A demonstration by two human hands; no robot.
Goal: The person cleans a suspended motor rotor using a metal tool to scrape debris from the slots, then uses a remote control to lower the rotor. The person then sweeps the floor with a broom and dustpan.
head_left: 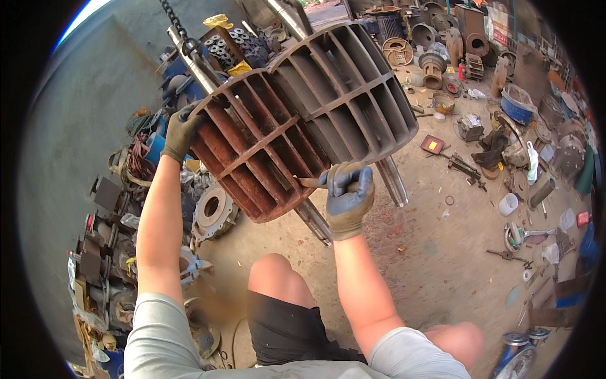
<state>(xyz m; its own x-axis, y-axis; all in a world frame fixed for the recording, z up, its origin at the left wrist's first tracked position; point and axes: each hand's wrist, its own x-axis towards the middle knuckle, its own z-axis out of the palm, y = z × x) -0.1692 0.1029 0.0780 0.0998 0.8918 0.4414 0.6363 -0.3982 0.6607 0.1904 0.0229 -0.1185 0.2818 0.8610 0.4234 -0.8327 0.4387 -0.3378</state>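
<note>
A big rusty metal rotor (303,120) with radial fins hangs tilted on a steel shaft (391,180), held up by a chain (173,22) at the upper left. My left hand (181,131), in a dark glove, grips the rotor's left rim. In a blue and tan glove, my right hand (347,197) holds a thin metal scraper-like tool (310,182) whose tip lies against the reddish fins at the rotor's lower edge. My bare knees show below, in black shorts.
Dirt floor littered with scrap. A round flange (213,211) and motor parts pile at the left along a grey wall. Pulleys, a blue tub (516,107), a white cup (508,204), wrenches and small tools lie scattered at the right and back.
</note>
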